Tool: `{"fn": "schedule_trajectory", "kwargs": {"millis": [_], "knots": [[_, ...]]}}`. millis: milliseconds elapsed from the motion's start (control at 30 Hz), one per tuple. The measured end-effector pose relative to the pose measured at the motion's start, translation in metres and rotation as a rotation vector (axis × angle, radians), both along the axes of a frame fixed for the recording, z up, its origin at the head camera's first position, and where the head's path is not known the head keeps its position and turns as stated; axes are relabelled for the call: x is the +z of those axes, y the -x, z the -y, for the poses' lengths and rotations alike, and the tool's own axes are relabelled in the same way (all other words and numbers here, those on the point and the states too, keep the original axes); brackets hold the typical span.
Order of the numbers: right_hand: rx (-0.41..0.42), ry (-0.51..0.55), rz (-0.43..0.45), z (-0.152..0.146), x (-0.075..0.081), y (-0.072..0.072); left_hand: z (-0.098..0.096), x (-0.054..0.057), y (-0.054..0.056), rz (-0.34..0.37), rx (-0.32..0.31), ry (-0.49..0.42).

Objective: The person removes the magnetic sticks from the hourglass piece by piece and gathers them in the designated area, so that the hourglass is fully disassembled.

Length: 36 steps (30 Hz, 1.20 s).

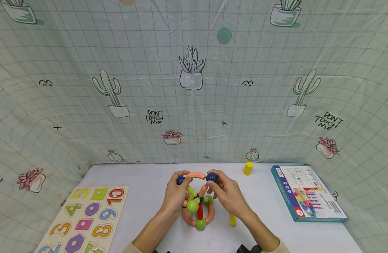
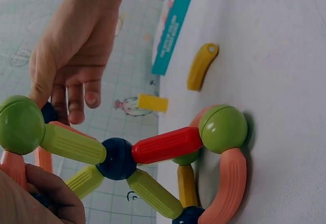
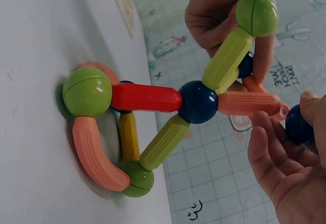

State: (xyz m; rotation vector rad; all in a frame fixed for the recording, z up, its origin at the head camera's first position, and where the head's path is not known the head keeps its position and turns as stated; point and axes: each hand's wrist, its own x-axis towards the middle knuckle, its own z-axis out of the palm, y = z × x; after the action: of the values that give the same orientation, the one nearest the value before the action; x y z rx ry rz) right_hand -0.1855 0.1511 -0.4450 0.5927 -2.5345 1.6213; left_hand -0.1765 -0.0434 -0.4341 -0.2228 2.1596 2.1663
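On the white table stands a toy structure of coloured sticks and balls, with a red stick (image 1: 200,212) rising from a green ball (image 1: 200,224) and orange curved sticks (image 3: 97,155) round its base. My left hand (image 1: 175,193) holds its upper left side, thumb and index finger about a blue ball (image 1: 180,180). A curved orange stick (image 1: 195,175) arches from there towards my right hand (image 1: 229,193). Between thumb and fingers my right hand pinches another blue ball (image 1: 212,177), close to that arch's end and above an upright orange stick (image 3: 249,103).
A yellow cylinder (image 1: 248,168) stands at the back, and a curved yellow stick (image 1: 233,220) lies beside my right forearm. At the right is a flat toy box (image 1: 308,193). A number-and-shape puzzle board (image 1: 86,214) lies at the left. Patterned cloth (image 1: 194,105) hangs behind.
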Motion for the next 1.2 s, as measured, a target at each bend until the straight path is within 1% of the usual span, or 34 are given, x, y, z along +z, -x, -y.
{"fn": "schedule_trajectory", "kwargs": {"millis": [633, 867, 967, 1033, 1133, 1200], "knots": [[0.014, -0.012, -0.036, -0.001, 0.002, -0.001, 0.001, 0.001, 0.000, 0.014, -0.007, -0.001], [-0.010, -0.039, -0.040, -0.005, 0.003, 0.001, 0.001, 0.002, 0.000, 0.008, -0.008, 0.003], [-0.041, -0.054, -0.029, -0.009, 0.002, 0.006, 0.001, 0.002, 0.000, 0.006, -0.011, 0.004], [-0.062, -0.058, -0.011, -0.013, -0.003, 0.012, 0.001, 0.003, 0.001, 0.005, -0.011, 0.004], [-0.086, -0.089, 0.036, -0.023, -0.016, 0.026, 0.001, 0.003, 0.000, 0.008, -0.010, 0.005], [-0.101, -0.138, 0.074, -0.031, -0.027, 0.034, 0.001, 0.003, -0.001, 0.016, -0.010, 0.003]]}}
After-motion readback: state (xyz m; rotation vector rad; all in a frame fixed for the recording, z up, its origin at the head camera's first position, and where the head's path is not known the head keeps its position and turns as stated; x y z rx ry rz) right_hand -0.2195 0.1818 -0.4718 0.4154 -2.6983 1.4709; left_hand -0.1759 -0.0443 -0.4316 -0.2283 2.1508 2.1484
